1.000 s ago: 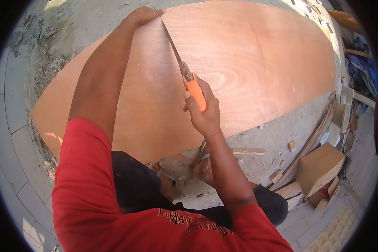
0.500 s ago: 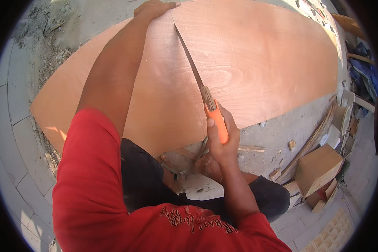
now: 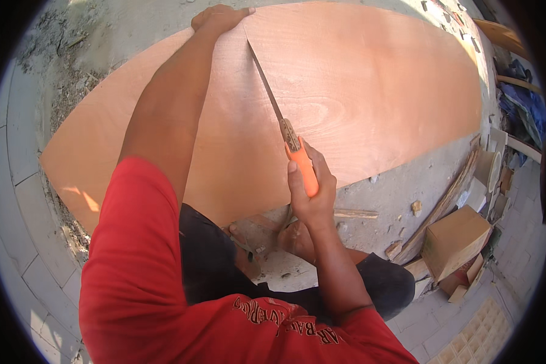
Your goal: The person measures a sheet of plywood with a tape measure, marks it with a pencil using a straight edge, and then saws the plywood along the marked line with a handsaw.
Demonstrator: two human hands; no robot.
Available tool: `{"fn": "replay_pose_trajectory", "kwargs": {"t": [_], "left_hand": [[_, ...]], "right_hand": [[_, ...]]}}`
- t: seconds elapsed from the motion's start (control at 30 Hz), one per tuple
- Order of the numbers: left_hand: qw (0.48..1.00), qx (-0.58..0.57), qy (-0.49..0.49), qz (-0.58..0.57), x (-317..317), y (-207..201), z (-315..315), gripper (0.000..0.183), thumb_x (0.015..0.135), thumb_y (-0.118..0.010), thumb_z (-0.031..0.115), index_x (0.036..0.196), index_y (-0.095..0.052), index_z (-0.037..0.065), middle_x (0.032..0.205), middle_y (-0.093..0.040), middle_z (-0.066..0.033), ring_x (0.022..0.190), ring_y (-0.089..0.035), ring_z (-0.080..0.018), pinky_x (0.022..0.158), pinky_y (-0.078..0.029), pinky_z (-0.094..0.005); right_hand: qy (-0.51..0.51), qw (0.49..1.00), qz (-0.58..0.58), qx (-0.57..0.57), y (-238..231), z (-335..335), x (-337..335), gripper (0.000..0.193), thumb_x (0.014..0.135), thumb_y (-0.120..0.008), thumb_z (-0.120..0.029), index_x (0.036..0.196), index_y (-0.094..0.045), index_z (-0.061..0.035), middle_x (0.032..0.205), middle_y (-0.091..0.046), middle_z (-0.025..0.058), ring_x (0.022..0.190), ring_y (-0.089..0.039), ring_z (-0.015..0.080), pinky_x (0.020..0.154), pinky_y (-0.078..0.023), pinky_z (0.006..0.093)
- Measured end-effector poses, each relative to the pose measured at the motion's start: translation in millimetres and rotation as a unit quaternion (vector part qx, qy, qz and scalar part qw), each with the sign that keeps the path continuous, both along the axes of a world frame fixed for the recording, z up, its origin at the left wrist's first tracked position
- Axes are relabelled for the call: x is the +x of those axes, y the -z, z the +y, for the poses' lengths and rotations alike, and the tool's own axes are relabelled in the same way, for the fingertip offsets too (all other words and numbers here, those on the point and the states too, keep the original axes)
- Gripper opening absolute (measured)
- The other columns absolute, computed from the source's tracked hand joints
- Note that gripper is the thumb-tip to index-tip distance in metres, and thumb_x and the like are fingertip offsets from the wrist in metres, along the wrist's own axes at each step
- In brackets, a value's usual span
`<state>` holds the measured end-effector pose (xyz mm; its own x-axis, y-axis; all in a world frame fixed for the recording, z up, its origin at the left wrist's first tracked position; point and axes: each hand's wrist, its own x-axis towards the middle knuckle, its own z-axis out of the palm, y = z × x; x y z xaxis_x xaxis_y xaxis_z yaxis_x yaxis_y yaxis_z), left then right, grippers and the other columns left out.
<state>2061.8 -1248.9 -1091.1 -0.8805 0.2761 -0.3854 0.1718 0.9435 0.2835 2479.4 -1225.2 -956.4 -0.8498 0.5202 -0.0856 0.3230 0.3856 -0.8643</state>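
Note:
A large reddish-brown plywood sheet (image 3: pixel 382 85) lies low over the ground ahead of me. My right hand (image 3: pixel 314 188) is closed around the orange handle of a handsaw (image 3: pixel 267 82), thumb along the handle's side. The saw's narrow blade slants far and slightly left across the sheet, its lower part hidden by the wood. From its far end a thin line runs to the sheet's far edge. Beside that line, my left hand (image 3: pixel 221 19) grips the far edge, thumb pointing right and the other fingers partly hidden.
My bent knees and a bare foot (image 3: pixel 297 238) are close to the sheet's near edge. At right stand a cardboard box (image 3: pixel 456 239), a long wooden plank (image 3: pixel 446 203) and a blue plastic sheet (image 3: pixel 525 109). Rubble (image 3: pixel 67 115) lies at left beside grey floor tiles (image 3: pixel 24 151).
My right hand and the saw have moved slightly away from me and to the left along the cut. My left hand keeps its place on the far edge.

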Motion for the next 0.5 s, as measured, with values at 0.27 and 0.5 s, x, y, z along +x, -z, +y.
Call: {"fn": "replay_pose_trajectory", "kwargs": {"t": [0.27,0.5], "left_hand": [[0.999,-0.013,-0.009,-0.037,7.3,-32.7,-2.7,0.086,0.087,-0.051,0.082,0.131,-0.072,0.011,0.143,-0.064,-0.0131,0.135,-0.058,-0.0308,0.108,-0.047,-0.0438],[0.999,0.02,0.03,-0.008,-4.0,-31.3,21.1,0.086,0.088,-0.051,0.082,0.131,-0.072,0.011,0.142,-0.065,-0.0135,0.135,-0.059,-0.031,0.109,-0.046,-0.0446]], "right_hand": [[0.03,0.997,0.002,-0.074,-3.7,12.1,19.6,0.046,0.099,-0.065,-0.02,0.138,-0.059,0.0024,0.11,-0.074,0.0247,0.103,-0.074,0.0316,0.09,-0.056,0.0382],[0.016,0.997,-0.001,-0.075,14.8,39.6,-75.3,0.049,0.098,-0.067,-0.021,0.139,-0.058,0.0029,0.116,-0.072,0.0259,0.108,-0.073,0.0331,0.093,-0.055,0.0389]]}}
